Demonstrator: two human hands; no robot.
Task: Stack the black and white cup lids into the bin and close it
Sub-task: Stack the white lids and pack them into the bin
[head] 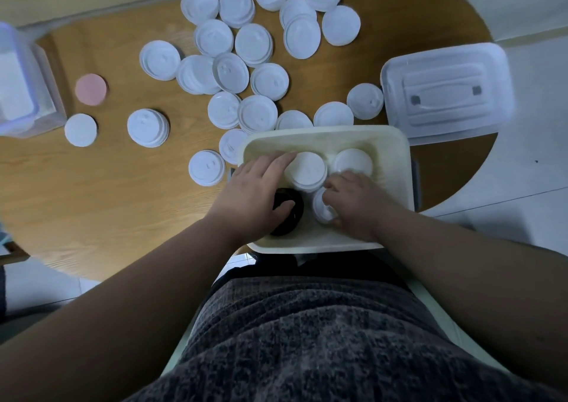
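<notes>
A cream bin stands at the table's near edge with stacks of lids inside. My left hand lies over a black lid stack in the bin's near left, fingers stretched toward a white stack. My right hand grips a white lid stack in the near middle of the bin. Another white stack sits at the far right inside. Many loose white lids lie spread over the wooden table beyond the bin. The translucent bin cover lies to the right.
A clear plastic container stands at the table's far left. A pink disc and a flat white disc lie beside it. The table's rounded edge drops to a tiled floor on the right.
</notes>
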